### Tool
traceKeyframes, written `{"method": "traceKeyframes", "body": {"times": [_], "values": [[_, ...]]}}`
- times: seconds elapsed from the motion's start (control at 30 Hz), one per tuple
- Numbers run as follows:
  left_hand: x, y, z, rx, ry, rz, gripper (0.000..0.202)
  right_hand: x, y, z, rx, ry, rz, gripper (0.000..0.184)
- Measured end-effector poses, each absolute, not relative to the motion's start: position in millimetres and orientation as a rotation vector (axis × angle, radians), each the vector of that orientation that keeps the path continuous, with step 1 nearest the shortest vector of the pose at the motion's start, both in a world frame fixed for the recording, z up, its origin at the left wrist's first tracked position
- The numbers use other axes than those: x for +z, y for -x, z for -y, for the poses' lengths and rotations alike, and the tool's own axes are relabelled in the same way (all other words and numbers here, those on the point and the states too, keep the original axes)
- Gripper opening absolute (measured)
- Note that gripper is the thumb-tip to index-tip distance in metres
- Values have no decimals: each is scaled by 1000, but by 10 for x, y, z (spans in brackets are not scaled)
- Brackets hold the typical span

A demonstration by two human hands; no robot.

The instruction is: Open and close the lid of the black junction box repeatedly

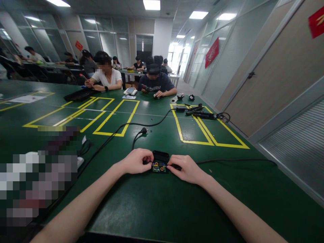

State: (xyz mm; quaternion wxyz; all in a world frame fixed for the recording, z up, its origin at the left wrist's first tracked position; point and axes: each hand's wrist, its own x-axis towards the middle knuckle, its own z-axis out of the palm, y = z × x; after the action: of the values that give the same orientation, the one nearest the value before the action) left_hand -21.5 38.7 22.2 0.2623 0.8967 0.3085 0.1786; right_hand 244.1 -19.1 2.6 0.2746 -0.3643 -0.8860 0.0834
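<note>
A small green circuit board (159,167) with copper coils sits in an opened black adapter case (161,157) on the green table (152,202). My left hand (136,161) is curled, its fingers pinching the left end of the case and board. On the right side, my right hand (186,167) is closed on the board's end, where a black cable (235,160) runs off to the right. A second black cord with a plug (143,130) lies just beyond the case.
Yellow tape rectangles (116,118) mark the table. A soldering tool and black cables (205,114) lie at the far right. Two people sit across the table, with a white device (130,91) between them. A blurred patch covers the left foreground.
</note>
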Motion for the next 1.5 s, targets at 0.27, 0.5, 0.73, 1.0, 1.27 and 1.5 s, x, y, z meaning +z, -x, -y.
{"method": "traceKeyframes", "body": {"times": [0.27, 0.5, 0.73, 1.0, 1.27, 1.5], "values": [[197, 200, -374, 410, -2380, -820, 7, -12, -2450, 190, 220, 954, 2382, 8], [138, 211, -395, 490, -2434, -826, 9, 23, -2433, 189, 325, 951, 2371, 12], [167, 190, -364, 483, -2521, -790, 11, 87, -2463, 195, 417, 975, 2398, 3], [146, 177, -356, 558, -2710, -758, 16, -17, -2461, 133, 188, 984, 2167, 17], [58, 172, -422, 724, -2683, -873, 17, -190, -2482, 42, 34, 1364, 2185, 22], [13, 161, -389, 757, -2489, -873, 26, -158, -2469, 47, 165, 1229, 2235, 15]]}}
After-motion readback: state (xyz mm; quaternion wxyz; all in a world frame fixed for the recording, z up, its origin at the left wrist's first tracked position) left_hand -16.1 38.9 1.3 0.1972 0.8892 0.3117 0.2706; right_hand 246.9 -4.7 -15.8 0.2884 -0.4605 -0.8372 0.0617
